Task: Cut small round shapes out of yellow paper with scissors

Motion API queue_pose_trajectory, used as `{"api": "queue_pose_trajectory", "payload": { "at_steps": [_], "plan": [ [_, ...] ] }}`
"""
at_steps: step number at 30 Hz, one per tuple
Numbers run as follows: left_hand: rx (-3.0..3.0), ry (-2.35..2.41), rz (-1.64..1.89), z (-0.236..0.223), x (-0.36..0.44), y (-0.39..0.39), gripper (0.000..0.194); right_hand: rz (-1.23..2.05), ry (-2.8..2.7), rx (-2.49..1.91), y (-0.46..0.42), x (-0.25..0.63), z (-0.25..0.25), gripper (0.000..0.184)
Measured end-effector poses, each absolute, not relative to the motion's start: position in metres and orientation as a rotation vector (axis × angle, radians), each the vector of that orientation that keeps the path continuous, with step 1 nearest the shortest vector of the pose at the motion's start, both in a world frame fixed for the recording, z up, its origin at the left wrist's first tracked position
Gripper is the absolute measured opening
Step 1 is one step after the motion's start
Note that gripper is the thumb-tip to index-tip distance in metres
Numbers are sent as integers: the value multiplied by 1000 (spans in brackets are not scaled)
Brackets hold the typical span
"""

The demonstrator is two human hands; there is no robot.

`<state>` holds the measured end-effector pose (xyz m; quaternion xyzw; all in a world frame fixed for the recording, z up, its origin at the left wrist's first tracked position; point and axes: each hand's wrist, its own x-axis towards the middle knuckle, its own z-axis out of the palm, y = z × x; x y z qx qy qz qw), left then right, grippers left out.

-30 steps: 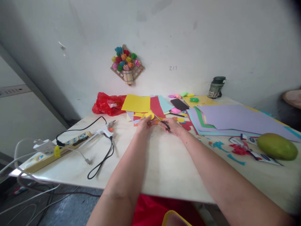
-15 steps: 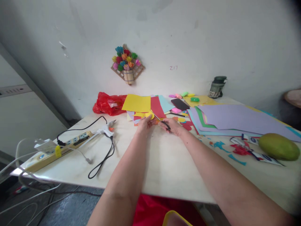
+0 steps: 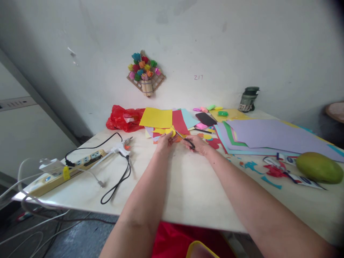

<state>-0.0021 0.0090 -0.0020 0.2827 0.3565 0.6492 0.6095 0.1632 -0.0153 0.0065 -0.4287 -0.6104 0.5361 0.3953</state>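
Observation:
A small yellow paper piece (image 3: 172, 133) with a rounded edge is pinched in my left hand (image 3: 166, 140), above the front of a pile of coloured sheets. My right hand (image 3: 197, 144) is closed around the black handles of a pair of scissors (image 3: 189, 142). The scissor blades point up and left, with their tips at the yellow piece. Behind my hands lie a yellow sheet (image 3: 156, 117) and a red sheet (image 3: 180, 121). Round red paper cut-outs (image 3: 214, 143) rest just right of my right hand.
To the left are a glue gun (image 3: 122, 148) and a power strip (image 3: 87, 160) with cords. A red plastic bag (image 3: 122, 118) sits behind them. On the right are large purple sheets (image 3: 271, 132), blue paper scraps (image 3: 251, 166) and a green mango (image 3: 318, 167).
My hands stay in almost the same place. The yellow piece and the scissor tips have shifted very slightly to the left.

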Motion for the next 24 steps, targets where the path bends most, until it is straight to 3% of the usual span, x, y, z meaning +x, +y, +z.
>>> {"api": "queue_pose_trajectory", "payload": {
  "at_steps": [24],
  "plan": [
    [704, 824, 1455, -1, -2, 6, 18, 1355, -1572, -1061, -12, 166, 3, 33]
  ]
}}
